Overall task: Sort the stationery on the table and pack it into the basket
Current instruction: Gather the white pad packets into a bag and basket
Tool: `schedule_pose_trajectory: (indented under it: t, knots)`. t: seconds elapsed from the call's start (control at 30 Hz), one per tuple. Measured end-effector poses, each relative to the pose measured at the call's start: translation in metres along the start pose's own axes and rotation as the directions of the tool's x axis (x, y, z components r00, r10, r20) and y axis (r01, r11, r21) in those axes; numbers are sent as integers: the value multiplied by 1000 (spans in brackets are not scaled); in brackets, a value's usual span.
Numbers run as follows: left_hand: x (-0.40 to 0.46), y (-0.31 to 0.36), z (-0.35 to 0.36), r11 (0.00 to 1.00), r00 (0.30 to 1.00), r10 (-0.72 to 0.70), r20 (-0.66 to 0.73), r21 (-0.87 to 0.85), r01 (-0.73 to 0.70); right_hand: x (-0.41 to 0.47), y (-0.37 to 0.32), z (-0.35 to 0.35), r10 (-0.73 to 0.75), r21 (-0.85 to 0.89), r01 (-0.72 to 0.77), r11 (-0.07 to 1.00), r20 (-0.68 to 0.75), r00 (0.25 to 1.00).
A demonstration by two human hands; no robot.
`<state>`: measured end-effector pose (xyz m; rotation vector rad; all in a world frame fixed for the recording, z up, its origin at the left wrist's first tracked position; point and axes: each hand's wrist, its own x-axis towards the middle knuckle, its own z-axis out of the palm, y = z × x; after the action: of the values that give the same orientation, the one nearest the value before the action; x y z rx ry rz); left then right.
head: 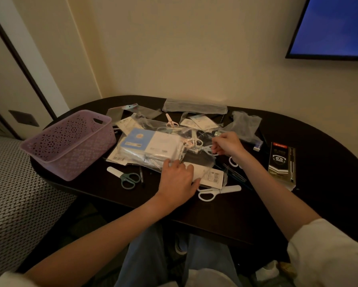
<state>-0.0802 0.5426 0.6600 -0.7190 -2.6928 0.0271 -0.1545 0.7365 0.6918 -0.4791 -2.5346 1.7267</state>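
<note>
Sorting step judged underway, basket (70, 141) empty at bench (246, 214) left: clear packet (153, 146) is pinned w/ left hand (177, 181) spread flat, small item pinched by right hand (225, 145); next, packet to be lifted into basket.

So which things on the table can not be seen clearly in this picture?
Head view only:
- Inside of the purple basket: its near wall hides the bottom.
- What the right hand pinches: fingers cover it.
- Items under the clear bag: glare, overlap.
- Small print on the pen box: too small.
</note>
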Motion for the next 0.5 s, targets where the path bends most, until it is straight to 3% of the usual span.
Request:
schedule_pose_trajectory:
  t: [0.2,0.37,0.5]
  knots:
    - [2,15,-5,998,998,-48,46,-28,50,3,-10,-1,85,282,-102,954,70,994]
    - [1,-2,-14,950,989,-128,-69,-295,102,3,-28,7,106,347,-129,929,83,991]
    - [2,-16,-12,874,974,-220,-54,-454,172,5,-45,21,95,370,-117,922,77,992]
